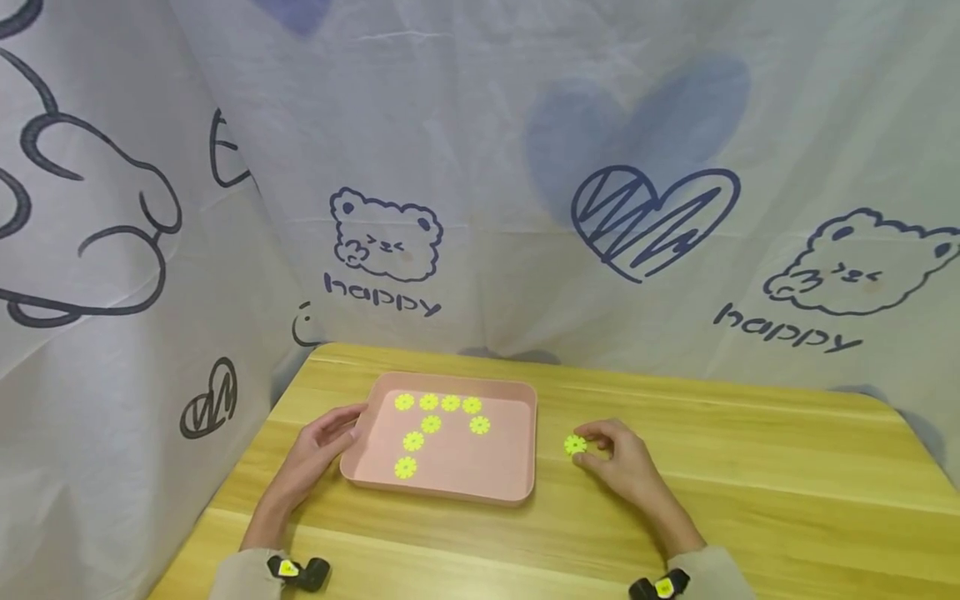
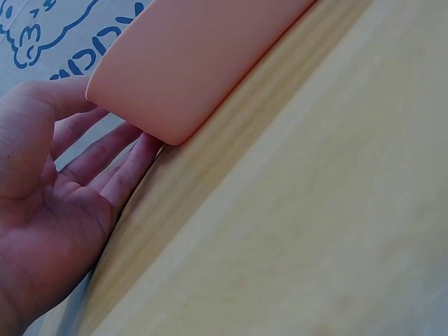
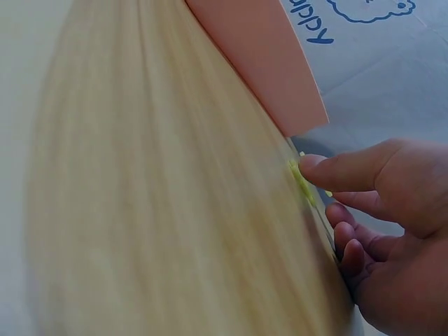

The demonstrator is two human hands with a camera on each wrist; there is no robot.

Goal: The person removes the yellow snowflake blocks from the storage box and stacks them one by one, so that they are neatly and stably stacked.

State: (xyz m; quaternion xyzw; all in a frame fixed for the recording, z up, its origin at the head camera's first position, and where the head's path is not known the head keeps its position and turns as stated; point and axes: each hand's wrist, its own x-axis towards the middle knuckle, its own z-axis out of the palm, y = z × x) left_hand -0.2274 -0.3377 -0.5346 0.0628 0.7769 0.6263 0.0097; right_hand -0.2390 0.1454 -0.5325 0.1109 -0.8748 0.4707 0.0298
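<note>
A shallow pink tray (image 1: 480, 454) stands on the wooden table, and several yellow snowflake-shaped building discs (image 1: 413, 441) lie spread over its left and upper parts. At the tray's left side my left hand (image 1: 311, 450) holds the rim, its thumb at the top edge and its fingers against the outer wall (image 2: 175, 70). To the right of the tray, my right hand (image 1: 622, 462) pinches one more yellow snowflake disc (image 1: 574, 445) between thumb and fingers. In the right wrist view that disc (image 3: 301, 180) is seen nearly edge-on, close to the tabletop; whether it touches the wood I cannot tell.
The wooden table (image 1: 735, 467) extends to the right and in front of the tray. A pale curtain (image 1: 495, 167) with printed bears and hearts hangs behind the table's far edge and along its left side. Dark straps with small devices (image 1: 300, 572) sit on both wrists.
</note>
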